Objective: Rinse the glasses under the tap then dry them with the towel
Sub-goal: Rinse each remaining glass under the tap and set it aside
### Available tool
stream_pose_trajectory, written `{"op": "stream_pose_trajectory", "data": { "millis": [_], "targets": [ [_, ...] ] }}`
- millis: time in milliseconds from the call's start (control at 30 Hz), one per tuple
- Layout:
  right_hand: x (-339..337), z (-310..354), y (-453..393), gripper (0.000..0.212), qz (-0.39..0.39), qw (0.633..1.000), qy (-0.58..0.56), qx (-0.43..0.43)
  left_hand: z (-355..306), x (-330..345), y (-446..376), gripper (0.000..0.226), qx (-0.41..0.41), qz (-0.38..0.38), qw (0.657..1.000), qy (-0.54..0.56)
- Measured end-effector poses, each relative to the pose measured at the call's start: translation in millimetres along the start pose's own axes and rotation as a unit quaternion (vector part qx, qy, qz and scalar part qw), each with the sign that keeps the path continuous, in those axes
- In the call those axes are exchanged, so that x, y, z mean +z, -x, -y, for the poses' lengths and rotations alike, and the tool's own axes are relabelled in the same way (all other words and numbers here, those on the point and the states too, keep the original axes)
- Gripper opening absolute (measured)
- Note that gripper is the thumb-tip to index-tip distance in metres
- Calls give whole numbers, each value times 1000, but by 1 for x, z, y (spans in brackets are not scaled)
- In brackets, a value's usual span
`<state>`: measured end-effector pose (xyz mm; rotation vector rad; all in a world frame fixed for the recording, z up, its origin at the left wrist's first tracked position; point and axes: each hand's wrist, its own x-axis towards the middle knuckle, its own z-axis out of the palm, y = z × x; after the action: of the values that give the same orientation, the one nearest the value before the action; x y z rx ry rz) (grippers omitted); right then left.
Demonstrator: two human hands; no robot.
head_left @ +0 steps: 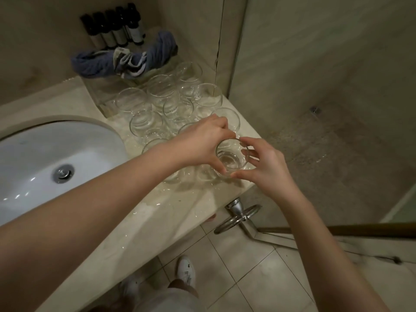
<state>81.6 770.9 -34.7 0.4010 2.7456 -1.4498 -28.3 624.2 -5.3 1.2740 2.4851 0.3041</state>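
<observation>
Both hands on one glass (231,159) at the counter's (180,212) right edge.
My left hand (202,143) and right hand (267,170) pinch its rim and sides; I judge it light, rigid, slippery, breakable, best gripped round the wall.

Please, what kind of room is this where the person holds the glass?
Most likely a hotel bathroom. A white basin is set into a stone counter, a row of small toiletry bottles stands against the wall, and a wet shower area lies beside the counter.

Beige stone counter (157,221) bears clustered glasses (146,122) and blue towel (101,64).
</observation>
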Motion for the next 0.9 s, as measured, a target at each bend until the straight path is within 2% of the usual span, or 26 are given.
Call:
{"op": "stream_pose_trajectory", "data": {
  "millis": [133,233,433,567,700,900],
  "targets": [
    [-1,5,-4,81,21,999,42,-3,1,-3,1,81,1,2,1000,-22],
    [-3,12,-7,83,46,991,122,-5,-3,-5,2,81,1,8,999,-44],
    [-12,49,-7,86,80,938,334,-45,-1,-22,19,80,10,8,998,-61],
    [-7,109,-9,77,111,906,403,-74,22,-50,54,87,-44,33,998,-39],
    [42,178,-15,70,149,881,429,-134,65,-73,120,88,-115,47,992,-32],
    [177,270,-8,72,224,857,415,-206,169,-85,272,86,-267,43,963,5]
  ]
}}
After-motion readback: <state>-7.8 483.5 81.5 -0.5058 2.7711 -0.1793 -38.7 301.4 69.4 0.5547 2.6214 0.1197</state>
